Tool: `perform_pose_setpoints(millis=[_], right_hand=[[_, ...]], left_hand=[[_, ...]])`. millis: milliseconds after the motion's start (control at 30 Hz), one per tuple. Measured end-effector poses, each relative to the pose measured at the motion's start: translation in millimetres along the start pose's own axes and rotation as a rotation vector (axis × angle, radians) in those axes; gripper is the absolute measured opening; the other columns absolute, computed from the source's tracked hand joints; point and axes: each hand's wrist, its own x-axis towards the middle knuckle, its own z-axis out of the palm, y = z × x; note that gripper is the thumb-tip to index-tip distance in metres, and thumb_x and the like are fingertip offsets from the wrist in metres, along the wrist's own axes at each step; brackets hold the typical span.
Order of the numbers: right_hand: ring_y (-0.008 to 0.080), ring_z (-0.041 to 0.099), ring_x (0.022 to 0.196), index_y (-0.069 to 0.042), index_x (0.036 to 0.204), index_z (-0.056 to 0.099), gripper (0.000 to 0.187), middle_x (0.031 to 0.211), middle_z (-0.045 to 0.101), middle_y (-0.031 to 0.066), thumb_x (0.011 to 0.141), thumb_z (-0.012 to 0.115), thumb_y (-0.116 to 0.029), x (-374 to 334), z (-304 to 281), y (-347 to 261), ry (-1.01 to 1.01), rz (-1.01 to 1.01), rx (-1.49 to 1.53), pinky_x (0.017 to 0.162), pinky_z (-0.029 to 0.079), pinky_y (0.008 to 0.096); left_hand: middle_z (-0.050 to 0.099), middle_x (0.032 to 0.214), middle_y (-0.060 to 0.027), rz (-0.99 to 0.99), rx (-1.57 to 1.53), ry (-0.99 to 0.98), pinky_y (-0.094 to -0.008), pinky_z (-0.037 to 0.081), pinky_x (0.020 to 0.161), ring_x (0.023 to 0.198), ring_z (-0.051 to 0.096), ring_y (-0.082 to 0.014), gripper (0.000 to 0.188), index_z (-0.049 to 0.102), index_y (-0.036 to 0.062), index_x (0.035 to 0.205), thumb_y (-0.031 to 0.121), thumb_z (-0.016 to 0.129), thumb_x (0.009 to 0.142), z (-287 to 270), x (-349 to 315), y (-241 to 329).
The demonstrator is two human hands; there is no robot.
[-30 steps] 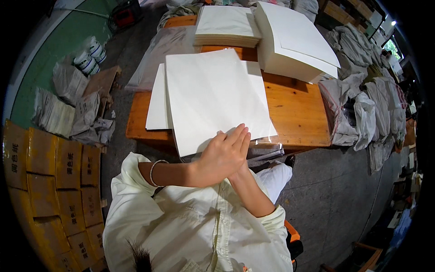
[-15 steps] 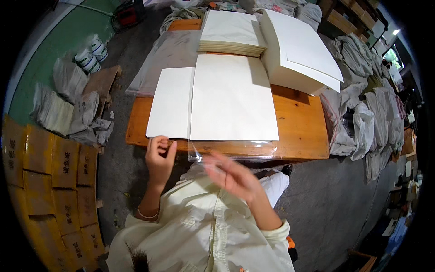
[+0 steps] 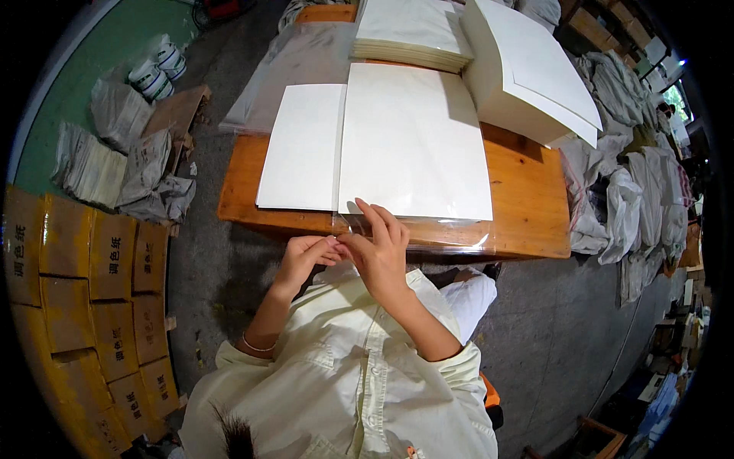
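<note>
My left hand (image 3: 304, 262) and my right hand (image 3: 376, 251) meet fingertip to fingertip just off the table's near edge. Both pinch, thumbs against fingers; whatever is between them is too small to make out. The right index finger points up toward the paper. Right beside the fingertips, the flap of a clear plastic bag (image 3: 451, 236) sticks out past a large white paper stack (image 3: 417, 145) and hangs over the edge. To its left lies a narrower stack of white sheets (image 3: 300, 149), touching or nearly touching it.
A wooden table (image 3: 527, 203) bears everything. Behind are a thick white paper block (image 3: 535, 73), another paper pile (image 3: 413, 30) and flat clear plastic bags (image 3: 298, 69). Taped cartons (image 3: 111, 256) are stacked on the left; grey sacks (image 3: 650, 176) lie on the right.
My right hand has swung up and left from in front of my chest to meet the left. My left hand has left the narrow stack's corner and moved right. The view has shifted slightly.
</note>
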Motion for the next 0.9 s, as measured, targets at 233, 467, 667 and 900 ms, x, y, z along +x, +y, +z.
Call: perform_pose_setpoints(millis=[233,467,667,900], right_hand=[[0.0262,0.044,0.123,-0.009,0.089,0.067,0.02,0.133,0.051,0.0083,0.071,0.066,-0.017,-3,-3,1,-0.045,0.041,-0.051,0.097,0.028,0.0429],[0.0275,0.041,0.126,0.0,0.083,0.061,0.015,0.129,0.052,0.0117,0.071,0.06,-0.009,-4,2,-5,-0.036,-0.042,-0.046,0.097,0.028,0.0444],[0.0283,0.039,0.129,-0.001,0.088,0.063,0.016,0.13,0.052,0.0119,0.073,0.061,-0.007,-12,3,-3,-0.011,-0.026,0.032,0.098,0.027,0.0464],[0.027,0.05,0.12,-0.005,0.084,0.065,0.009,0.117,0.062,0.0096,0.08,0.066,-0.012,-68,-102,48,0.019,0.285,0.459,0.095,0.041,0.0415]], left_hand=[[0.069,0.093,-0.0146,-0.137,-0.058,0.114,-0.0289,0.053,0.075,0.085,0.067,-0.0195,0.039,0.066,-0.008,0.097,0.029,0.055,0.092,4,5,2],[0.067,0.082,-0.0102,0.015,0.013,0.14,-0.0256,0.052,0.069,0.069,0.063,-0.0144,0.028,0.067,-0.0076,0.088,0.019,0.059,0.089,-3,15,-3],[0.066,0.08,-0.0097,0.069,0.045,0.026,-0.0258,0.051,0.069,0.071,0.062,-0.013,0.028,0.066,-0.0068,0.084,0.018,0.055,0.091,-1,17,11],[0.07,0.087,-0.0141,0.014,0.198,0.152,-0.0274,0.054,0.071,0.078,0.068,-0.0169,0.028,0.069,-0.0054,0.089,0.017,0.052,0.092,-13,11,18]])
